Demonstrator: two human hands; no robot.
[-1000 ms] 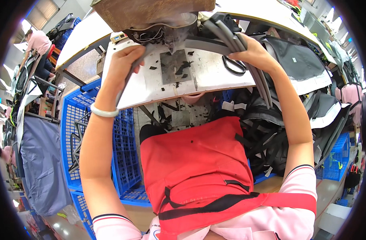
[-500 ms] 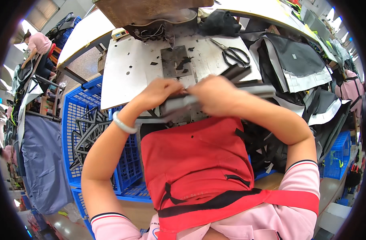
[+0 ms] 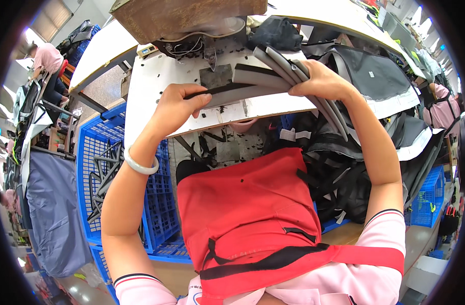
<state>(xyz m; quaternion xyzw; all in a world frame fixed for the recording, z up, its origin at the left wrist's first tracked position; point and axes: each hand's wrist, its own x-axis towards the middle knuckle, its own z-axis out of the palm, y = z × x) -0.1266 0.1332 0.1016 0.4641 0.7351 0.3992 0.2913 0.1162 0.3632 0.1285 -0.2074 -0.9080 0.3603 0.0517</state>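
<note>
While the right hand is closed over a bundle of grey strips, the left hand pinches the near end of one strip between thumb and fingers, both grips clamped shut. That strip lies on the white table just below the dark plate, its long axis running left to right from the left hand's pinch toward the right hand, with the rest of the bundle fanning down past the table edge over the red apron. Both hands touch the strips, so neither is nearer, and the blue crate sits below the left forearm.
</note>
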